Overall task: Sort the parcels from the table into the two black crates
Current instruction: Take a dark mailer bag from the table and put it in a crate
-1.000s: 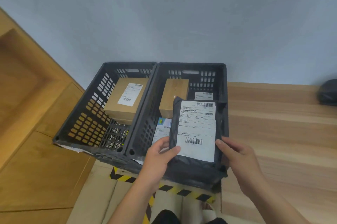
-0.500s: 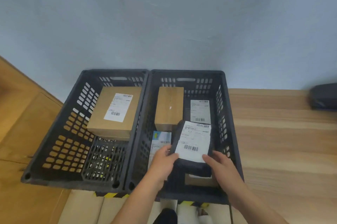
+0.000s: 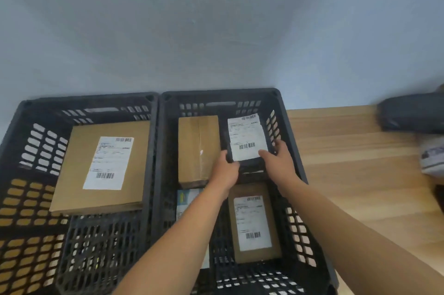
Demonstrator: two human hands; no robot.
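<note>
A dark parcel, pinched at its near corners by the left grip and right grip, is held in the far corner of the right crate beside a brown box; it should be laid flat, label upward, before release.

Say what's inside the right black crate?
Taped brown cardboard box, black labelled mailer gripped by left hand and right hand, flat brown labelled parcel; blue-white packet mostly hidden under forearm.

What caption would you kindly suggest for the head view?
Left hand and right hand hold a black plastic labelled parcel inside the right black crate, beside a brown cardboard box.
</note>
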